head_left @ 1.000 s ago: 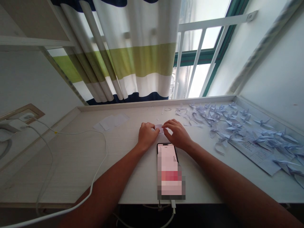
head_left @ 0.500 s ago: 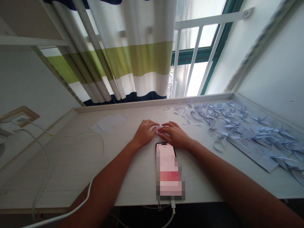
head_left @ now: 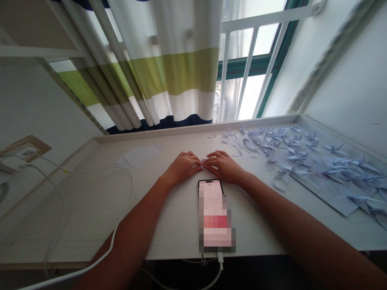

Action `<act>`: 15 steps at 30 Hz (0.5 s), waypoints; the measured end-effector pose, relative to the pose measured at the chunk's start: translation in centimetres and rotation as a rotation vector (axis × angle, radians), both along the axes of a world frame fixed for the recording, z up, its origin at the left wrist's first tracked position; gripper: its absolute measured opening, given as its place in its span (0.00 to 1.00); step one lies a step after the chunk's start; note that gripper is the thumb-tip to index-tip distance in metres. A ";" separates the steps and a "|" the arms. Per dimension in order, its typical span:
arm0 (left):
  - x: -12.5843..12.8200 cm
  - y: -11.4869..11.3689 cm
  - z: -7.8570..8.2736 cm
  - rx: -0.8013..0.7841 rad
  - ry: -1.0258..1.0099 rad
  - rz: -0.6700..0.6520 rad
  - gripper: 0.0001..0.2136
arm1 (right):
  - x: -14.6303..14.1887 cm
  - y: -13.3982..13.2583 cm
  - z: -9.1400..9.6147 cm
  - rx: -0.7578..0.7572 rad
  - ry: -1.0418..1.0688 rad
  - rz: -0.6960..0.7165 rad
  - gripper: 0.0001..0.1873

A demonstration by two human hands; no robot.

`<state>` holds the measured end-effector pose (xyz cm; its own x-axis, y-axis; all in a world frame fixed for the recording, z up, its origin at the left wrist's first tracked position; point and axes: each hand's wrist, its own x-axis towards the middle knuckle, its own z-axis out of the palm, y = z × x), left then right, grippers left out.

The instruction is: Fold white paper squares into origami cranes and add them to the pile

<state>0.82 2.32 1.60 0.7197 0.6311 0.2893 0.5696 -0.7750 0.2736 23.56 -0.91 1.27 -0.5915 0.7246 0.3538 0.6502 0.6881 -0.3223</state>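
Note:
A small piece of pale folded paper (head_left: 203, 162) sits on the white wood-grain desk (head_left: 90, 213), mostly hidden by my fingers. My left hand (head_left: 182, 167) and my right hand (head_left: 224, 166) come together from either side, their fingertips pressing on it. Just below my hands lies a black smartphone (head_left: 211, 215) with a pixelated screen, its top edge close to my right wrist. A white charging cable (head_left: 221, 262) runs from its lower end over the desk's front edge.
Several pale blue paper cranes (head_left: 305, 155) crowd the right of the desk, partly on a printed sheet (head_left: 320, 189). White paper squares (head_left: 139, 156) lie to the left. A white cable (head_left: 132, 189) loops there. A striped curtain and barred window stand behind the desk.
My hands have closed in on the paper from both sides, now covering most of it. The phone and desk sit slightly higher in the view.

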 end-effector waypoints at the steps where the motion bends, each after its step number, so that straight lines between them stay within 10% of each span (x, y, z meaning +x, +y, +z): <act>1: -0.1 0.1 0.0 0.003 0.002 0.006 0.08 | 0.0 0.0 0.0 0.001 0.000 0.000 0.13; 15: -0.6 0.4 -0.9 -0.043 -0.042 0.066 0.10 | -0.7 -0.2 0.1 0.046 -0.053 -0.016 0.12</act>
